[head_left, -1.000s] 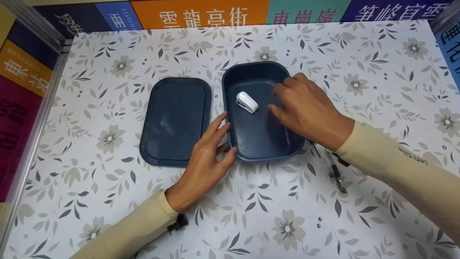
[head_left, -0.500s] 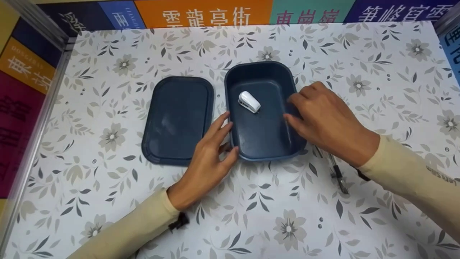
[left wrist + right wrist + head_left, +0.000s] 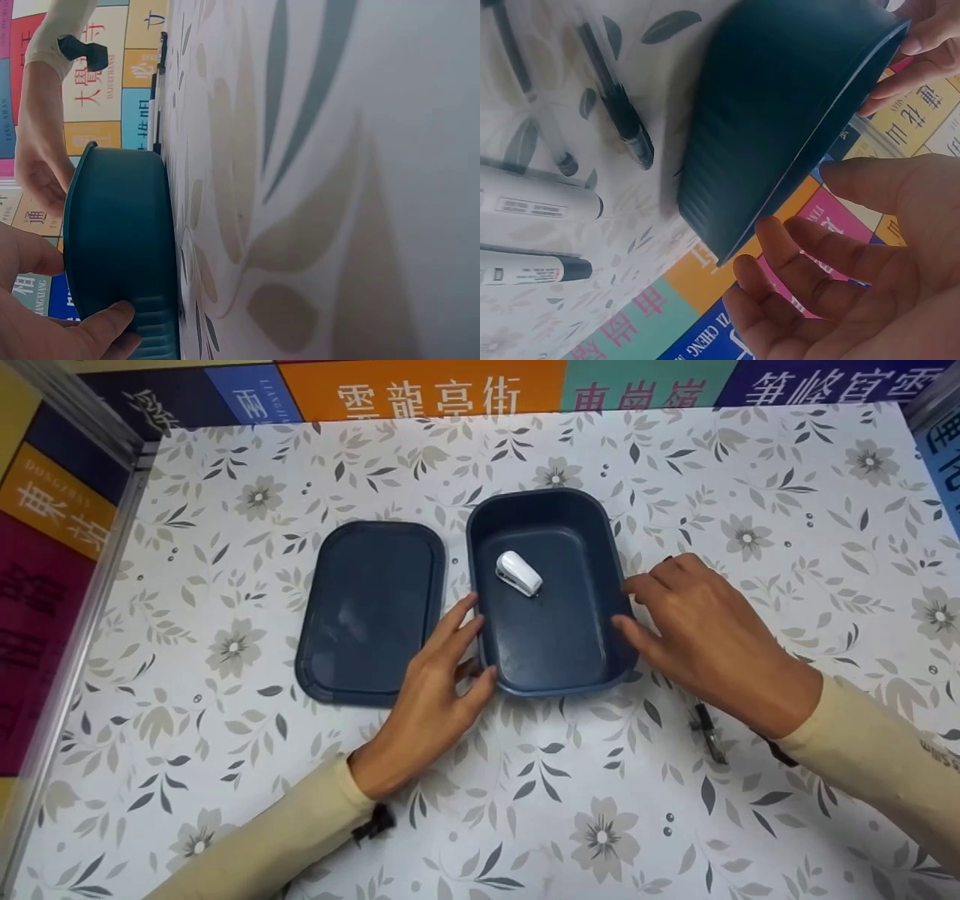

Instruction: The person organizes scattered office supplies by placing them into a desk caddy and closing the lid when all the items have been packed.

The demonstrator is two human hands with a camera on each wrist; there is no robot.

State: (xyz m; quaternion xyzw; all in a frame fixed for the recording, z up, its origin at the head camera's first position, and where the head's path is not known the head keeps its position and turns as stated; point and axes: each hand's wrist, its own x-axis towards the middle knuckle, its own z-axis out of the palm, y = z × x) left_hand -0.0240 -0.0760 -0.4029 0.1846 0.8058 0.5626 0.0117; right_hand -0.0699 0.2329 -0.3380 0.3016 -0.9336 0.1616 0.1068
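A dark blue rectangular box [image 3: 551, 622], uncovered, stands on the table with a small white stapler [image 3: 517, 574] lying inside. Against its left wall rests my left hand [image 3: 431, 686]; in the left wrist view fingers [image 3: 112, 319] touch the ribbed outer side and the rim. At the opposite side is my right hand [image 3: 712, 637], its fingertips by the right rim. Seen from the right wrist, that hand [image 3: 855, 262] has loosely bent fingers with nothing between them. Left of the box lies its flat dark blue lid [image 3: 371, 607], partly behind my left hand.
A pen [image 3: 709, 731] lies right of the box, partly under my right forearm. The right wrist view shows another clear pen [image 3: 536, 97] and two white tube-shaped items [image 3: 536, 199] beside it. Printed panels [image 3: 427, 390] border the flower-patterned table.
My right hand has moved from over the inside of the box outward to its right rim, toward me. My left hand, the stapler and the lid have stayed put.
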